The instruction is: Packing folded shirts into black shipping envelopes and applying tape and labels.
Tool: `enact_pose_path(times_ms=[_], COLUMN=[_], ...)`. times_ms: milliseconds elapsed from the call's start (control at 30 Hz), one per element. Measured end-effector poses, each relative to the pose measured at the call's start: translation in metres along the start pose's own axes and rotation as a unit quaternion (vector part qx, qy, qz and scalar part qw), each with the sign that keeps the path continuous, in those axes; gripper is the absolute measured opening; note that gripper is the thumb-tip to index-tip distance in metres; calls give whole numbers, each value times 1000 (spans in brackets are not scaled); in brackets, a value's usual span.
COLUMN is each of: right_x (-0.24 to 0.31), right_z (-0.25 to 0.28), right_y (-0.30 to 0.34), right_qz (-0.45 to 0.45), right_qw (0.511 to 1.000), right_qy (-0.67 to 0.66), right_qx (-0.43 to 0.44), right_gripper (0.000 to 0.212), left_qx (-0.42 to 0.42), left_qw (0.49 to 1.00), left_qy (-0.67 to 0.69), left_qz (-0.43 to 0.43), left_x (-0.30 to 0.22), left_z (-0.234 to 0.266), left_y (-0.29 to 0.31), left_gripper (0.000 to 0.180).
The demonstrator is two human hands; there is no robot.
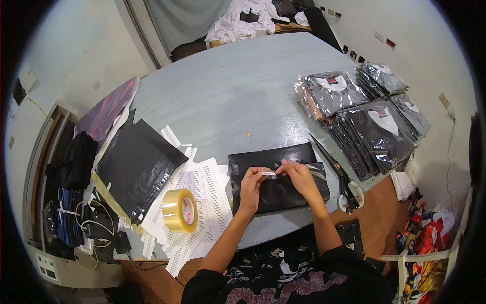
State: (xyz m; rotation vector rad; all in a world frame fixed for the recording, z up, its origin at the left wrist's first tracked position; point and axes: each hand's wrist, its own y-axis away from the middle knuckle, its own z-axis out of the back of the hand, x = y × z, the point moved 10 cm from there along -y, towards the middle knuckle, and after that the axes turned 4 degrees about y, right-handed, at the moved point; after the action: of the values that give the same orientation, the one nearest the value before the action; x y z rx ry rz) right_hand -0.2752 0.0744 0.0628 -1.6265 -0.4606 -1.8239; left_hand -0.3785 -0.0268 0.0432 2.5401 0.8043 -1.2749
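Note:
A flat black plastic mailing bag (273,197) lies on the table in front of me. Above it, my left hand (250,188) pinches a small white paper label (268,174) between thumb and fingers. The fingertips of my right hand (299,178) are closed at the label's right end. Under and beside my right wrist, the bag's edge shows a pale, shiny strip (318,173). Long black-handled scissors (340,172) lie just right of the bag, blades pointing away from me.
Left of the bag, a roll of clear yellowish tape (179,210) rests on printed label sheets (207,187). Behind it lies a stack of black mailing bags (139,167). Clear-bagged dark shirts (374,134) are piled at the right edge. A bin of colourful cloth (425,253) stands below right.

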Motion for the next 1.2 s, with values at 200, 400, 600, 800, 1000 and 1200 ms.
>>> enact_pose_path(times_ms=[200, 400, 600, 800, 1000, 1200], right_x=[-7, 1, -11, 2, 8, 9], right_z=[-18, -27, -24, 23, 111, 102], right_y=[2, 6, 5, -8, -1, 8], right_qz=[-58, -142, -137, -37, 20, 55], right_qw=[995, 972, 965, 999, 982, 979], right_qy=[-11, -91, -163, -34, 106, 195], right_qx=[77, 161, 154, 20, -157, -28], right_gripper=[33, 24, 18, 12, 47, 103], left_qx=[8, 18, 16, -4, -21, 29], left_qw=[1000, 1000, 995, 950, 892, 725], left_qy=[10, -12, -98, -290, -427, -652], left_qz=[-7, -10, -14, -119, -143, -222], left_x=[-1, -2, 4, -11, -24, -39], left_z=[-3, -6, -3, -16, -7, -15], left_y=[3, 4, 2, 9, 6, 4], left_gripper=[10, 6, 19, 32, 40, 39])
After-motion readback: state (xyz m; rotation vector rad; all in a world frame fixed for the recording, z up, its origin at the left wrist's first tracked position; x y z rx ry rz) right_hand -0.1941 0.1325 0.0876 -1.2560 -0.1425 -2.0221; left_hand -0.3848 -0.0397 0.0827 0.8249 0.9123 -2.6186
